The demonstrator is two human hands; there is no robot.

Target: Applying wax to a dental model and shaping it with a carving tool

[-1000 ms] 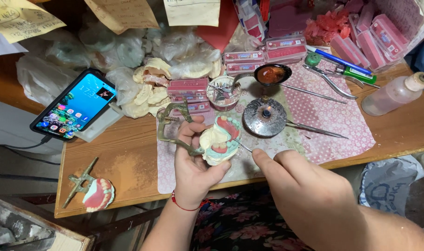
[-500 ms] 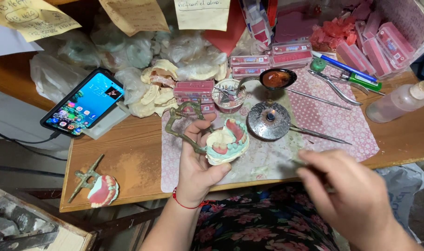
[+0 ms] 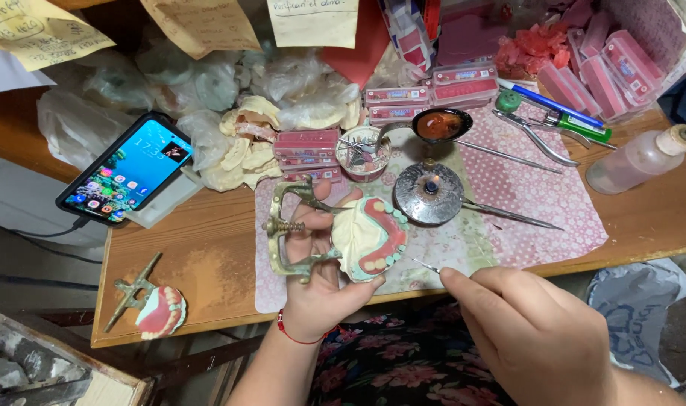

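Note:
My left hand (image 3: 318, 289) grips a brass articulator frame (image 3: 286, 225) carrying a plaster cast with a pink wax denture and a row of teeth (image 3: 373, 237), tilted up toward me. My right hand (image 3: 527, 331) pinches a thin metal wax tool (image 3: 426, 265), its tip just right of the denture and apart from it. Behind the denture stands a small round metal burner (image 3: 429, 192) with a tiny flame.
On the wooden table (image 3: 200, 256) lie a patterned cloth (image 3: 538, 203), a phone (image 3: 125, 169) on a stand, a second articulator with a denture (image 3: 159, 308), a spoon of melted wax (image 3: 441, 124), pliers (image 3: 538, 139), a plastic bottle (image 3: 636, 158), pink boxes and plaster casts.
My right hand has drawn back from the denture and taken up the thin tool, holding it near the table's front edge. My left hand has tilted the denture up.

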